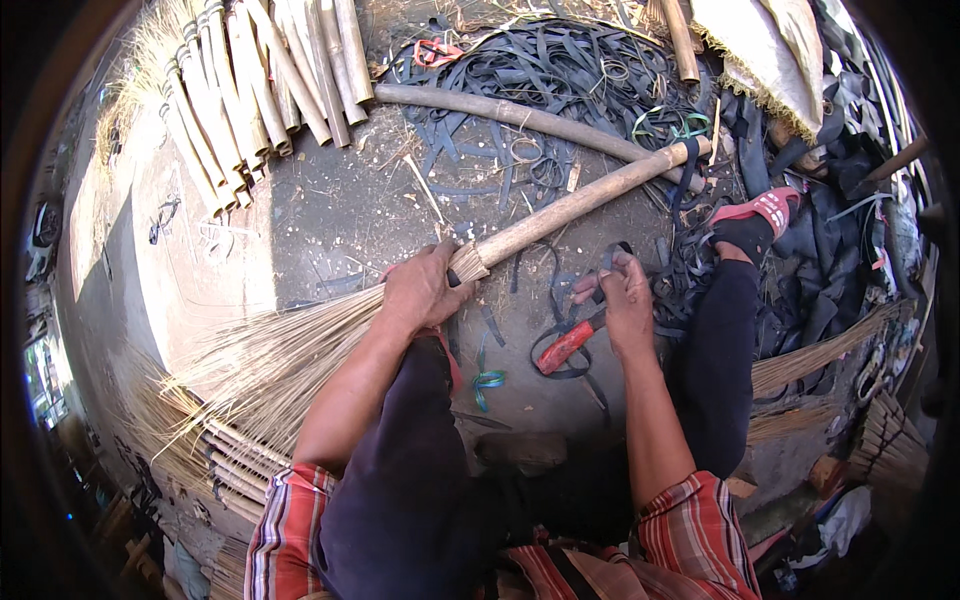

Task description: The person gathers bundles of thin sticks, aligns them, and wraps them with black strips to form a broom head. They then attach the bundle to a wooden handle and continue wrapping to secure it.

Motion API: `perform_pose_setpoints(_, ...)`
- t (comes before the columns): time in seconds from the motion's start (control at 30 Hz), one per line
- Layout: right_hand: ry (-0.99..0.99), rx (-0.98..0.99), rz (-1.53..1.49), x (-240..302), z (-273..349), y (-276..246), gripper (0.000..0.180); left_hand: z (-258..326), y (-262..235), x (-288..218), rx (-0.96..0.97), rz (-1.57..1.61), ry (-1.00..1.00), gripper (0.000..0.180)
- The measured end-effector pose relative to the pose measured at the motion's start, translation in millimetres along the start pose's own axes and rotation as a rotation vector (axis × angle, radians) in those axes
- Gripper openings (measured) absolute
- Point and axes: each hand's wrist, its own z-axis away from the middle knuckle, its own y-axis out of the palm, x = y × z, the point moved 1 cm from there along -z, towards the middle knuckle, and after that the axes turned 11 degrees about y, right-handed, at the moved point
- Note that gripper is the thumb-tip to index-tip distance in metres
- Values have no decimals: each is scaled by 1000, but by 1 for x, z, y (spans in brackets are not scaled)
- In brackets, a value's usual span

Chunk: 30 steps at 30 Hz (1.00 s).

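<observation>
Bamboo broom (520, 232) clasped in left grip (420, 290).

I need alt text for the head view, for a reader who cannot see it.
Seen from above, a seated person's left hand grips a broom where its straw bristles join the wooden handle, while the right hand holds a black rubber strip. A red-handled tool lies on the ground below that hand, with more black strips and bundled sticks beyond.

Bare concrete floor (330, 215) in hard sunlight, shadow falling across its left side. Cut bamboo poles (255, 85) lie stacked at the top left, and black rubber strips (560, 80) sprawl nearby.
</observation>
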Motion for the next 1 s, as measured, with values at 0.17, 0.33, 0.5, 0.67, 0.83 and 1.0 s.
perform_pose_setpoints(0.17,-7,317,-132,63,43,77,23,-3,-3,0,7,10,-52,69)
perform_pose_setpoints(0.33,-27,358,-19,57,56,127,24,0,-1,5,-36,-34,1,74)
perform_pose_setpoints(0.5,117,274,286,17,58,133,23,5,6,11,-93,5,54,71)
perform_pose_setpoints(0.67,264,291,9,17,66,136,23,7,10,12,-137,10,70,66)
perform_pose_setpoints(0.83,6,373,-47,53,76,144,22,13,8,10,-160,-10,60,65)
perform_pose_setpoints(1.0,107,260,22,43,71,144,20,14,7,9,-172,8,23,64)
